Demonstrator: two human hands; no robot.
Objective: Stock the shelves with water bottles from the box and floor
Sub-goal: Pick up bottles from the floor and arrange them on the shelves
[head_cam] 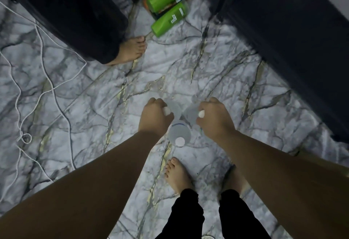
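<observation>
Our left hand (154,116) and right hand (214,118) each grip a clear white-capped plastic water bottle (174,109) by its neck; next we lift them to the shelves, leaving the third bottle (179,134).

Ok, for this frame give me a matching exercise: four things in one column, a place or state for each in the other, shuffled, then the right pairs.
Things:
1. left hand
2. free water bottle
3. green bottles
4. white cord

Places or states:
A. lying on the floor, far side
B. trailing over the floor, left
C. grips a white-capped bottle
D. upright between both hands

Pairs: 1-C, 2-D, 3-A, 4-B
</observation>
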